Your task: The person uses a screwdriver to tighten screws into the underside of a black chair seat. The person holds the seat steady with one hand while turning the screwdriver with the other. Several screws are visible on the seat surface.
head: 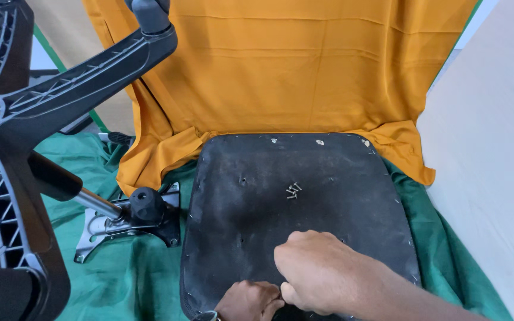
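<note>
A black chair seat (304, 178) lies upside down on a green cloth, its flat underside facing up. Several small screws (293, 190) rest in a cluster near its middle. My right hand (322, 270) sits closed over the seat's near edge, knuckles up. My left hand (251, 300) is curled just below and left of it, at the same edge. Whether either hand holds something small is hidden by the fingers.
A black star-shaped chair base (13, 137) with a gas cylinder lies on its side at the left, joined to a metal tilt mechanism (129, 220). An orange cloth (281, 71) hangs behind. A white surface (495, 148) rises at the right.
</note>
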